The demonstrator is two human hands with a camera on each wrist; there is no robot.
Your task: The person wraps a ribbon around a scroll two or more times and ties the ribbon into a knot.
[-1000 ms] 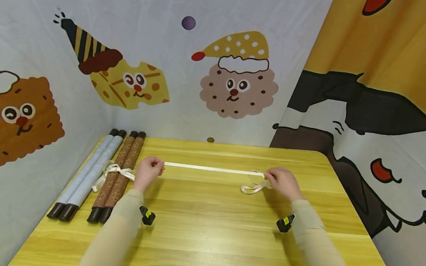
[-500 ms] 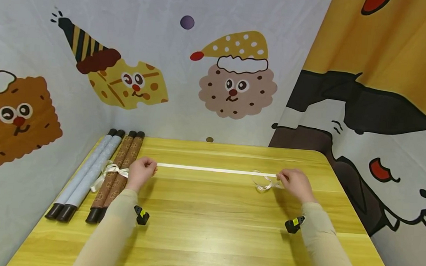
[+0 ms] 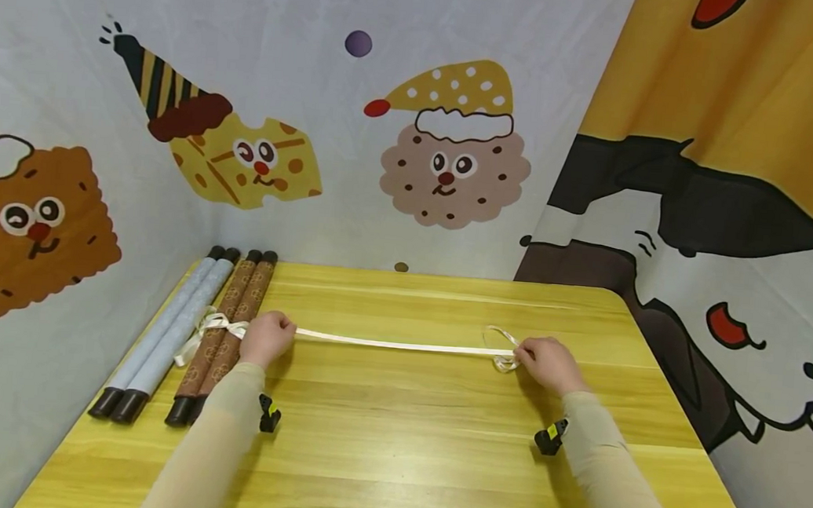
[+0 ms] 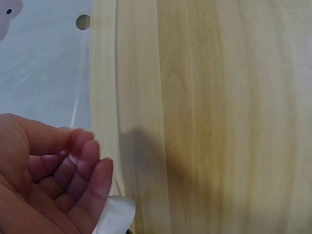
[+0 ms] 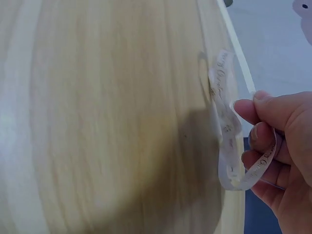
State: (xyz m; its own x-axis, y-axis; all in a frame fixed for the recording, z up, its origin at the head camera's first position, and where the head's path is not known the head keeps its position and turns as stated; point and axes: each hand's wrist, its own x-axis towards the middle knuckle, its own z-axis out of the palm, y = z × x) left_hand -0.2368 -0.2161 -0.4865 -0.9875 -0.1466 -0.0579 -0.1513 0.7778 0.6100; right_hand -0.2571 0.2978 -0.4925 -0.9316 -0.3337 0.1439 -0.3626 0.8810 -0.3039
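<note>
Two blue rolls [image 3: 180, 325] with dark ends lie at the left of the table [image 3: 393, 442], beside two brown rolls [image 3: 208, 350] with a white bow [image 3: 216, 322] across them. The left hand [image 3: 267, 339] partly hides the brown rolls. A printed cloth [image 3: 288, 25] hangs behind. The ribbon [image 3: 400, 346] stretches above the table, narrow, pale and slightly sagging, pinched by the fingers of the left hand and the right hand [image 3: 550, 364]; gold script marks its loose loops near the right.
</note>
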